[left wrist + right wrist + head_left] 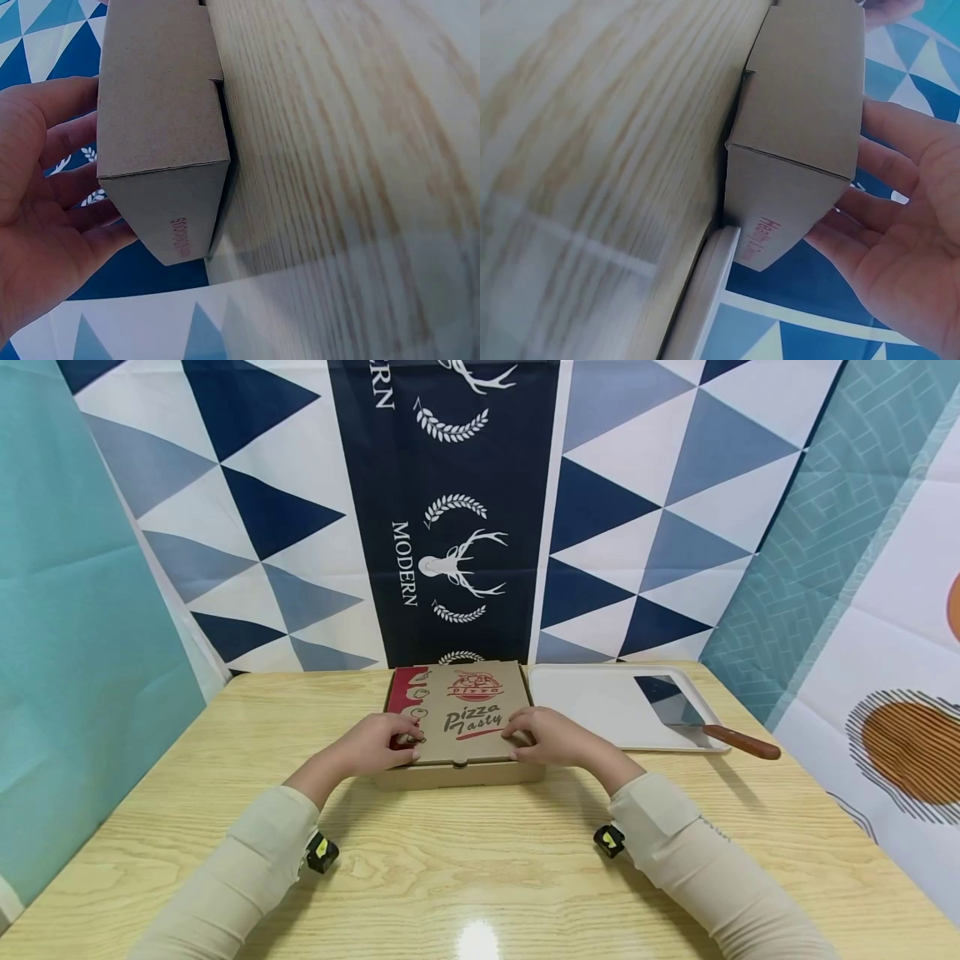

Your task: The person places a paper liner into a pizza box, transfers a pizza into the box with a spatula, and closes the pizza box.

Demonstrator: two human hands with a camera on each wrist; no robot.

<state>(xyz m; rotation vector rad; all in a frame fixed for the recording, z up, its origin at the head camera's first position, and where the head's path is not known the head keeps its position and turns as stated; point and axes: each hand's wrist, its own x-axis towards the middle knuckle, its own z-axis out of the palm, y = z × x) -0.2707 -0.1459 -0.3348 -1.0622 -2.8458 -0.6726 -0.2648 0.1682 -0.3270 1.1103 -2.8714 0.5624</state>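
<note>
A closed cardboard pizza box (480,752) lies flat on the table, its brown lid printed with red and black pizza lettering. On the lid's front left part rests my left hand (371,745), its fingers slightly bent and the thumb by the front edge. My right hand (557,737) touches the front right part of the lid in much the same way. Both wrist views show the box's plain front and side walls, with the left hand (45,180) and right hand (915,217) at its top side. What lies inside the box is hidden.
Right of the box is a white tray (581,702), close to the box's side. A spatula with a broad shiny blade (667,700) lies on it, its wooden handle (742,742) sticking out past the front right corner. Patterned cloth (457,527) hangs behind the wooden table (450,852).
</note>
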